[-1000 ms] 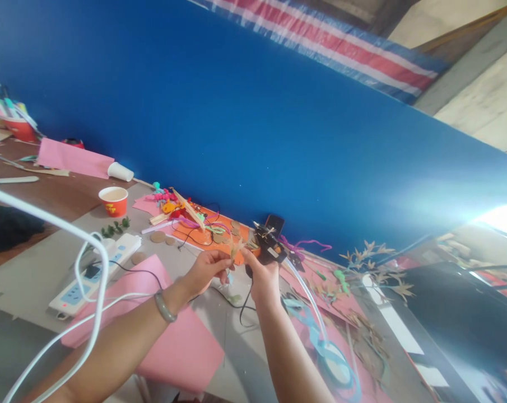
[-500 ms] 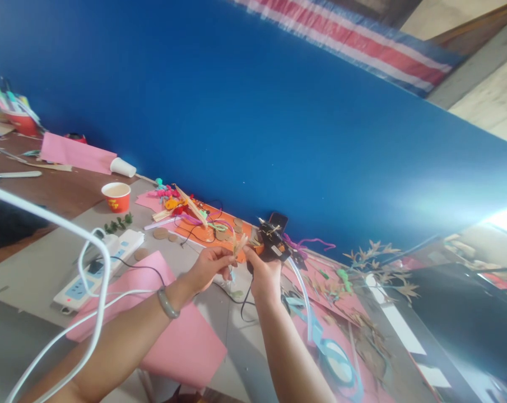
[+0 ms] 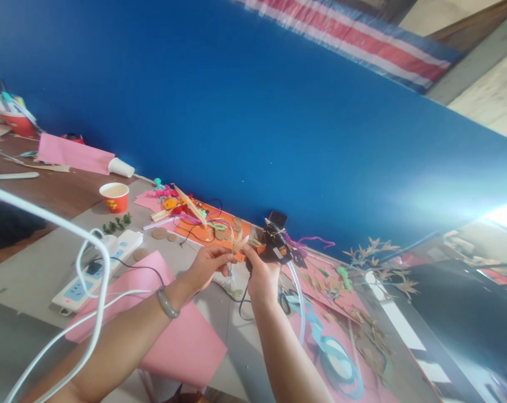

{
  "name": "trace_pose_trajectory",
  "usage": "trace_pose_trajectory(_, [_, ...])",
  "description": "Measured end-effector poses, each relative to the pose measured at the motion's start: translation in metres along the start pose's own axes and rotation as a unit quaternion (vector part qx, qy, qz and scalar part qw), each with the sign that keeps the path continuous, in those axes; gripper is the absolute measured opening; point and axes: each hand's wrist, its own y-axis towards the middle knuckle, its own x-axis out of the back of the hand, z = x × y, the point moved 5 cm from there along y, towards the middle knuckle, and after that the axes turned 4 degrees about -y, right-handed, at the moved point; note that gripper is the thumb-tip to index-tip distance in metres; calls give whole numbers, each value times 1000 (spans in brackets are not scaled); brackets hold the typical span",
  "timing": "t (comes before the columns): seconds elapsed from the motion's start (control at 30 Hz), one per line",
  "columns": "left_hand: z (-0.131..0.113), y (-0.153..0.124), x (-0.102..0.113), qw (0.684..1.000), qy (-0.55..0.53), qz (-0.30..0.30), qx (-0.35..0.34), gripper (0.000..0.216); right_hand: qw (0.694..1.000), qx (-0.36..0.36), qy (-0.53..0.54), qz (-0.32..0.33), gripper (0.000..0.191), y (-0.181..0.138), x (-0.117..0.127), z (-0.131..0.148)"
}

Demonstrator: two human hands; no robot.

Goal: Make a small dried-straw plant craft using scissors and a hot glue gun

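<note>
My left hand (image 3: 210,266), with a grey bangle at the wrist, pinches a small dried leaf sprig (image 3: 238,243) whose pale tips spread upward. Close on its right, my right hand (image 3: 262,275) is wrapped round a black hot glue gun (image 3: 275,242) with an orange part by the thumb. A translucent glue stick (image 3: 297,299) trails down from the back of the gun. The gun's nozzle points up and away from the sprig. Fingers hide the sprig's lower end and most of the gun's handle.
A white power strip (image 3: 97,274) with cables lies left, near a pink paper sheet (image 3: 190,344) and a red paper cup (image 3: 114,200). Craft bits cover an orange sheet (image 3: 226,238) behind. Blue ribbon (image 3: 341,364) and dried leaves (image 3: 375,341) lie right. A blue wall (image 3: 236,112) stands behind.
The hot glue gun has tilted more upright in my right hand, and its glue stick has swung left. The leaf sprig has turned slightly in my left fingers, showing its leaves more spread.
</note>
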Motion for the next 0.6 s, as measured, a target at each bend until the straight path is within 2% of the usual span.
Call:
trace_pose_trajectory(0.3, [-3,-1,-3,1000,1,-3,18,39,999,-17,40,-20,29,2,-1,-7])
trace_pose_trajectory(0.6, [-6,-2,-4,1000,-8,-6,19,38,997,-47,53,-24,26,-4,-9,-6])
